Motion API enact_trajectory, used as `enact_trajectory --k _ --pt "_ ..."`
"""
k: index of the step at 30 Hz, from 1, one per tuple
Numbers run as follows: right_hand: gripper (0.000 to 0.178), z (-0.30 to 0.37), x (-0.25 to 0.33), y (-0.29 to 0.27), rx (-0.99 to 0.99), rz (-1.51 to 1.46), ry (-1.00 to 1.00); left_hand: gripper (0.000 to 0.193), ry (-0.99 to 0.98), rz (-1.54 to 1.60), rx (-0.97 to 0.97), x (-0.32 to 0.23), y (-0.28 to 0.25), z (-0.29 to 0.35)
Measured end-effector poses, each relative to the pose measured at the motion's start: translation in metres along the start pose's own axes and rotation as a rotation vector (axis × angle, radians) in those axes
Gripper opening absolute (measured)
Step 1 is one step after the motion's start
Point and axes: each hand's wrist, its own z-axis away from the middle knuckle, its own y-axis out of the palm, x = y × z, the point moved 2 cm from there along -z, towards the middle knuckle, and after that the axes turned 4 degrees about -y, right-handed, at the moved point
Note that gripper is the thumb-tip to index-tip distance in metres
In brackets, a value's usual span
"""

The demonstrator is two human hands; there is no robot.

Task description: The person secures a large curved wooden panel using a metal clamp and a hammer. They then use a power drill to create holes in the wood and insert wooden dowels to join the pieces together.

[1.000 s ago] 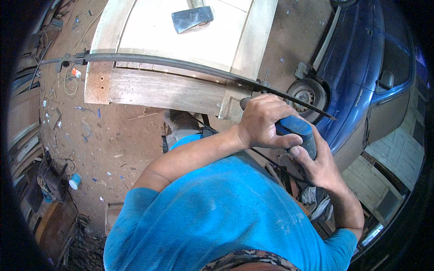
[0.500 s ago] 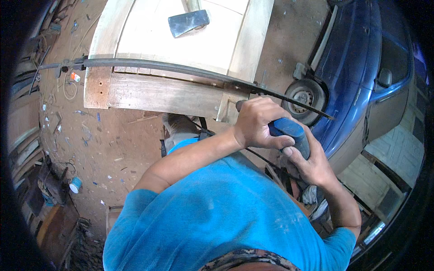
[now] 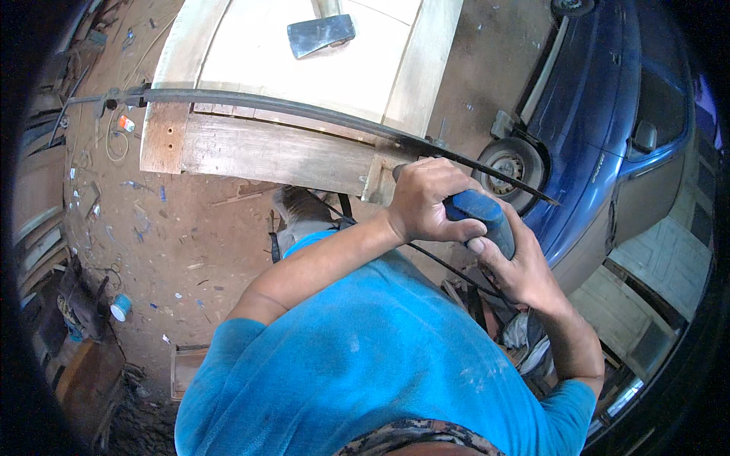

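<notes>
My left hand (image 3: 433,197) and my right hand (image 3: 517,258) are both closed on a blue-and-black power tool (image 3: 477,209), which looks like a drill. My left hand wraps over its front part, and my right hand holds the rear end. The tool's tip is hidden behind my left hand. It is by the near right corner of a framed wooden panel (image 3: 274,152). A long dark bar clamp (image 3: 289,110) lies across the panel and runs past my hands. A hatchet-like tool with a dark metal head (image 3: 321,36) lies on the panel.
A blue car (image 3: 578,152) with its wheel (image 3: 513,171) stands close on the right. A black cord (image 3: 449,270) hangs below my hands. Wooden panels (image 3: 658,266) lie at the right. Scraps and a small blue-and-white can (image 3: 121,307) are on the dirt floor.
Both hands and the tool have shifted slightly up and left in view. The panel and the clamp's left end also sit a little higher. My grip stays the same.
</notes>
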Motion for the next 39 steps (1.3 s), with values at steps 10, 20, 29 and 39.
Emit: enact_trajectory --k 10,20,29,39 --pt "0.078 0.001 -0.004 0.006 -0.002 -0.009 0.098 0.061 -0.007 -0.009 0.004 0.001 -0.004 0.003" --pt "0.076 -0.002 -0.007 0.011 -0.014 -0.021 0.086 0.065 0.004 -0.008 -0.015 0.006 -0.005 0.006" --pt "0.07 -0.002 -0.007 0.019 -0.096 -0.011 -0.006 0.066 0.015 -0.017 -0.023 0.008 -0.003 0.007" --pt "0.071 -0.006 -0.014 0.03 -0.105 -0.074 0.015 0.069 -0.028 -0.037 0.071 0.018 -0.004 0.018"
